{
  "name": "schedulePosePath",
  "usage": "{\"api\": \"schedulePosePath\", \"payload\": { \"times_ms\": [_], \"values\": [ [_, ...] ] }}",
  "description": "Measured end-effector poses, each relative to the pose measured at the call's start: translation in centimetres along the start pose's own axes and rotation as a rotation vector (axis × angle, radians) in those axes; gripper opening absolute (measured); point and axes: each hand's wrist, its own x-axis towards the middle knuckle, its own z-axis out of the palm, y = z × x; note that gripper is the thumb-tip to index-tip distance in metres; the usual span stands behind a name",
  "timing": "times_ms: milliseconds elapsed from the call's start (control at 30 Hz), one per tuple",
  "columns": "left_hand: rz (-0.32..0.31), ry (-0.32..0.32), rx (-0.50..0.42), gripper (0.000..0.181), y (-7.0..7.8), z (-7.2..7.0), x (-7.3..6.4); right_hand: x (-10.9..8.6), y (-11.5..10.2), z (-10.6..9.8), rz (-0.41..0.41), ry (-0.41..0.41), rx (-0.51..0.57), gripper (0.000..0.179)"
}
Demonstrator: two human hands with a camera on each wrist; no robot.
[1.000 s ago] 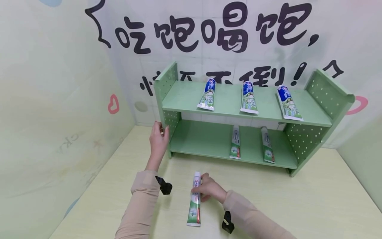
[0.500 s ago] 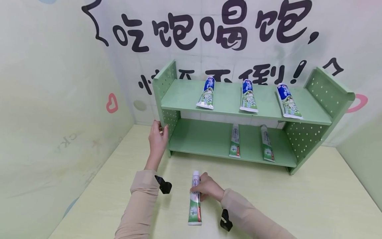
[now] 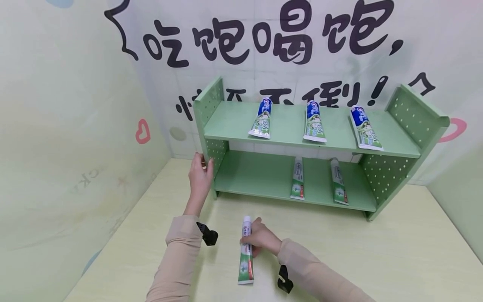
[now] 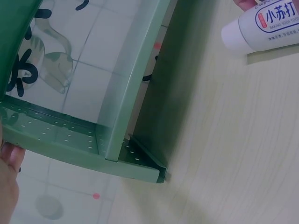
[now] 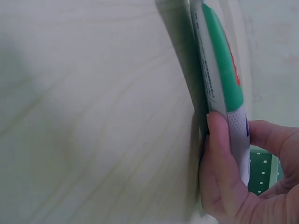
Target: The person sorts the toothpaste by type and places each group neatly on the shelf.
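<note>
My right hand [image 3: 262, 235] holds a white and green toothpaste tube [image 3: 246, 265] by its upper half, thumb on one side and fingers on the other. The tube's white cap points toward the shelf, and its flat end faces me. In the right wrist view the tube [image 5: 224, 70] is close over the table, partly covered by the fingers. My left hand [image 3: 200, 174] grips the left side panel of a green two-tier shelf [image 3: 256, 193]. At the edge of the left wrist view, part of that hand [image 4: 8, 179] shows at the panel's rim.
Three blue and green toothpaste tubes [image 3: 314, 121] lie spaced along the upper tier. On the lower tier, two white and green tubes [image 3: 297, 178] lie toward the right. A pale wood-look table [image 3: 407, 251] bears the shelf, with walls behind and at both sides.
My right hand and the toothpaste tube have shifted slightly left, and the tube has turned a little. My left hand stays on the shelf's side panel.
</note>
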Motion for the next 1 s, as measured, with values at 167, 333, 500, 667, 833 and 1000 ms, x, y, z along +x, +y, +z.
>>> {"api": "schedulePosePath", "payload": {
  "times_ms": [167, 333, 500, 667, 833, 1000],
  "values": [
    [-0.001, 0.002, 0.008, 0.023, -0.1, 0.0, -0.1, -0.1, -0.1, -0.2, -0.022, -0.014, -0.008, 0.061],
    [0.000, -0.002, 0.010, 0.024, -0.3, 0.1, -0.2, 0.1, -0.7, -1.2, -0.040, -0.021, -0.003, 0.051],
    [0.000, 0.001, 0.010, 0.024, -0.4, 0.0, -0.1, 0.4, -1.7, -2.9, -0.055, -0.016, -0.010, 0.036],
    [0.003, 0.005, 0.008, 0.024, -0.4, 0.0, 0.0, 0.8, -3.0, -4.9, -0.055, 0.007, -0.005, 0.032],
    [-0.002, 0.003, 0.008, 0.024, -0.3, -0.1, 0.0, 0.9, -4.3, -6.7, -0.050, 0.035, 0.009, 0.033],
    [-0.009, -0.004, 0.001, 0.024, -0.3, 0.0, 0.0, 1.0, -4.9, -8.3, -0.042, 0.035, 0.026, 0.046]
  ]
}}
